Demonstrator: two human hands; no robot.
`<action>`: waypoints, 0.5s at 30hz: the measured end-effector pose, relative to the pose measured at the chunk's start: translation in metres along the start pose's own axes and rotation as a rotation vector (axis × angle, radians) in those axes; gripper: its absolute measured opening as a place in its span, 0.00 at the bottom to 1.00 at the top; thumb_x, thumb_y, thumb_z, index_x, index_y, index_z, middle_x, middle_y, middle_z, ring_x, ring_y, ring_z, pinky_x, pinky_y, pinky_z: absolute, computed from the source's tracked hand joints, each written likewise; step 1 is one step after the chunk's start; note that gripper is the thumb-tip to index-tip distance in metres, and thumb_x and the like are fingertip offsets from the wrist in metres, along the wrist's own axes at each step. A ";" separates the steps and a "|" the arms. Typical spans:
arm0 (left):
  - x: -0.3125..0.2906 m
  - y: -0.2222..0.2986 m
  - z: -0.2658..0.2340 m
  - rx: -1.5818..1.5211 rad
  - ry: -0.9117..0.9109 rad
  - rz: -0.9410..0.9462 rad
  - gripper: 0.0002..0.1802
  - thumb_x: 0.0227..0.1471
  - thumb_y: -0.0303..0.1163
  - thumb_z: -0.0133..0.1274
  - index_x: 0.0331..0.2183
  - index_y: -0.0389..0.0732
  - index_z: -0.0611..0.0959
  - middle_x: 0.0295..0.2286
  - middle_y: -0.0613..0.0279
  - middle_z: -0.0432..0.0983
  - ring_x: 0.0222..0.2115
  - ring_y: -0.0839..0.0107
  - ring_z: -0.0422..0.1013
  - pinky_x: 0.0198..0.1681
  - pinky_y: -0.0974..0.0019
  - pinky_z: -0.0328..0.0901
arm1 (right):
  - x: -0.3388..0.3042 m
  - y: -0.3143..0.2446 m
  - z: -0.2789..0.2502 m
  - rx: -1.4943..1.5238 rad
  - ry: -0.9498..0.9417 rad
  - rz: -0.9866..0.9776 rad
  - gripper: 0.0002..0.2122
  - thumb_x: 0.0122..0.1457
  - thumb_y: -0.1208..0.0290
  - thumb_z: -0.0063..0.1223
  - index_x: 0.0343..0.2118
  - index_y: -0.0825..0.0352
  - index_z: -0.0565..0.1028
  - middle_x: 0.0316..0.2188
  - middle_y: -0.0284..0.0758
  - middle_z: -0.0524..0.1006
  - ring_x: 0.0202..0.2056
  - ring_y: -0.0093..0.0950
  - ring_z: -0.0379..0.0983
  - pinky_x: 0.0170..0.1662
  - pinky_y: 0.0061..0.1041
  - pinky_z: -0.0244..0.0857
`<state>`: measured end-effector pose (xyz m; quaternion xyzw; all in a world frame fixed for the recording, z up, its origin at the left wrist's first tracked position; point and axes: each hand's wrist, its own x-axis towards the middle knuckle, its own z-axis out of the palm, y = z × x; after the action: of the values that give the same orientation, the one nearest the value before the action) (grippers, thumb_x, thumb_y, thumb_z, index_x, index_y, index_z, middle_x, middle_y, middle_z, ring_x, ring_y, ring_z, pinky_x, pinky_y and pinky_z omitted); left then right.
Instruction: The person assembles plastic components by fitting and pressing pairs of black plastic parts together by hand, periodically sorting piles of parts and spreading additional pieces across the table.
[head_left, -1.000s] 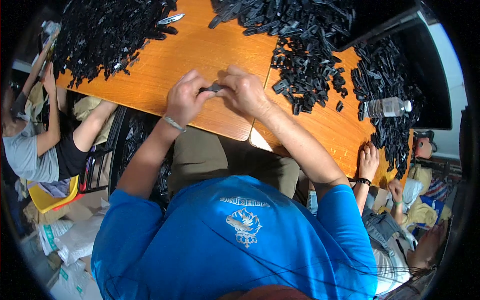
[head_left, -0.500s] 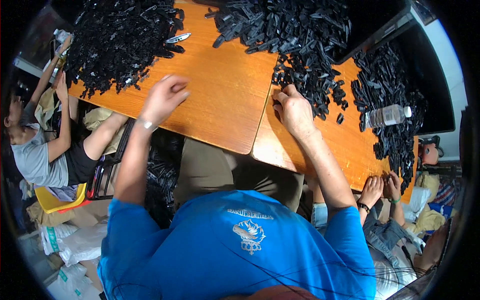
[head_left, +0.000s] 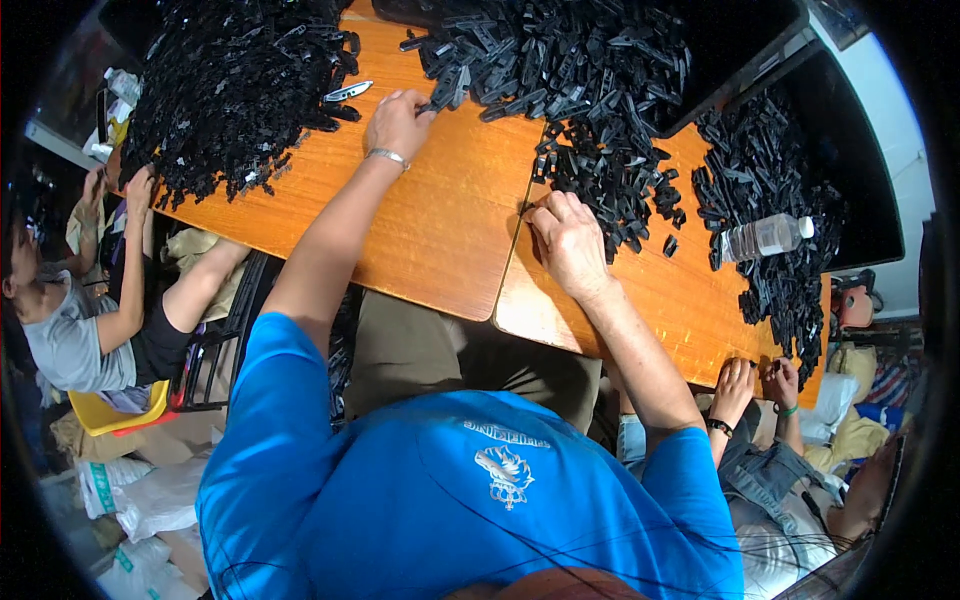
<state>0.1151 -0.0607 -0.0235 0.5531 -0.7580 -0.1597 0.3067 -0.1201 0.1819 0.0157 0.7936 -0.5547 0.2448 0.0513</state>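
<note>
My left hand (head_left: 396, 124) reaches to the near left edge of a heap of long black plastic pieces (head_left: 590, 55). Its thumb and fingers close on the end of one black plastic piece (head_left: 432, 105). Lower and to the right, my right hand (head_left: 570, 238) rests just above the tabletop, its fingers pinched together. Something small and dark shows at those fingertips, too little of it to name. Close beyond that hand lies a pile of short black plastic parts (head_left: 590, 165).
On the wooden table (head_left: 440, 225), a big heap of small black parts (head_left: 225, 100) covers the left, beside a silvery oval piece (head_left: 348, 92). At right, a plastic bottle (head_left: 768, 238) lies on more black pieces. People work at both sides; one sits by a yellow basket (head_left: 120, 410).
My left hand has moved right and away from me, from over the bare tabletop to the heap, and has closed on a piece. The right hand has shifted slightly nearer to me.
</note>
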 end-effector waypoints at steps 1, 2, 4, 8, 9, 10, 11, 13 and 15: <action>-0.013 -0.001 -0.003 -0.036 -0.006 0.017 0.12 0.53 0.32 0.68 0.40 0.41 0.88 0.39 0.54 0.82 0.46 0.53 0.77 0.49 0.53 0.72 | -0.003 0.000 0.000 0.006 -0.001 0.010 0.08 0.49 0.81 0.59 0.33 0.65 0.80 0.35 0.36 0.74 0.40 0.37 0.73 0.43 0.36 0.69; -0.026 0.000 -0.009 -0.029 -0.014 0.015 0.12 0.53 0.32 0.68 0.40 0.41 0.88 0.39 0.54 0.82 0.46 0.53 0.77 0.49 0.53 0.72 | -0.004 0.001 0.001 0.043 0.013 -0.012 0.09 0.48 0.81 0.59 0.33 0.65 0.80 0.34 0.36 0.74 0.40 0.38 0.72 0.42 0.37 0.69; -0.056 0.002 -0.017 -0.095 -0.024 0.129 0.10 0.53 0.29 0.67 0.39 0.40 0.87 0.38 0.54 0.82 0.42 0.53 0.77 0.45 0.53 0.72 | -0.007 0.000 0.002 0.086 0.021 -0.017 0.09 0.47 0.82 0.59 0.33 0.66 0.80 0.34 0.36 0.74 0.40 0.39 0.72 0.42 0.37 0.69; -0.110 0.022 -0.037 -0.202 -0.078 0.196 0.11 0.50 0.26 0.67 0.38 0.40 0.87 0.37 0.55 0.81 0.42 0.52 0.76 0.46 0.54 0.72 | -0.004 -0.012 0.004 0.158 0.097 -0.033 0.11 0.46 0.87 0.62 0.33 0.67 0.80 0.36 0.38 0.76 0.40 0.41 0.74 0.42 0.35 0.72; -0.122 0.026 -0.040 -0.202 -0.091 0.188 0.11 0.50 0.26 0.67 0.38 0.40 0.87 0.37 0.55 0.81 0.42 0.52 0.76 0.46 0.54 0.72 | -0.002 -0.019 0.004 0.195 0.103 -0.054 0.12 0.45 0.88 0.61 0.34 0.67 0.80 0.37 0.38 0.77 0.40 0.41 0.74 0.42 0.35 0.72; -0.133 0.031 -0.042 -0.169 -0.117 0.298 0.12 0.49 0.25 0.67 0.39 0.40 0.87 0.38 0.55 0.80 0.43 0.52 0.75 0.47 0.54 0.71 | -0.002 -0.027 0.003 0.231 0.110 -0.075 0.13 0.45 0.88 0.61 0.34 0.67 0.80 0.38 0.38 0.77 0.40 0.41 0.74 0.42 0.35 0.72; -0.141 0.034 -0.045 -0.137 -0.138 0.411 0.13 0.48 0.24 0.67 0.39 0.40 0.87 0.38 0.56 0.80 0.45 0.52 0.74 0.48 0.54 0.71 | -0.001 -0.034 0.003 0.293 0.071 -0.074 0.16 0.43 0.89 0.60 0.36 0.67 0.81 0.38 0.39 0.77 0.41 0.41 0.74 0.44 0.35 0.72; -0.152 0.039 -0.048 -0.163 -0.167 0.405 0.14 0.48 0.24 0.67 0.40 0.40 0.86 0.39 0.56 0.80 0.45 0.52 0.73 0.49 0.54 0.70 | -0.005 -0.039 0.010 0.277 0.049 -0.058 0.17 0.43 0.89 0.59 0.38 0.67 0.81 0.38 0.38 0.77 0.41 0.41 0.74 0.44 0.35 0.72; -0.158 0.037 -0.048 -0.186 -0.187 0.397 0.15 0.47 0.24 0.67 0.40 0.40 0.86 0.40 0.57 0.79 0.46 0.52 0.73 0.51 0.54 0.69 | -0.005 -0.040 0.013 0.271 0.049 -0.038 0.19 0.45 0.90 0.59 0.41 0.67 0.81 0.38 0.39 0.76 0.41 0.41 0.73 0.45 0.37 0.70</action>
<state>0.1503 0.1043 -0.0111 0.3454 -0.8591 -0.2157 0.3102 -0.0812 0.1965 0.0098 0.7974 -0.5000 0.3356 -0.0380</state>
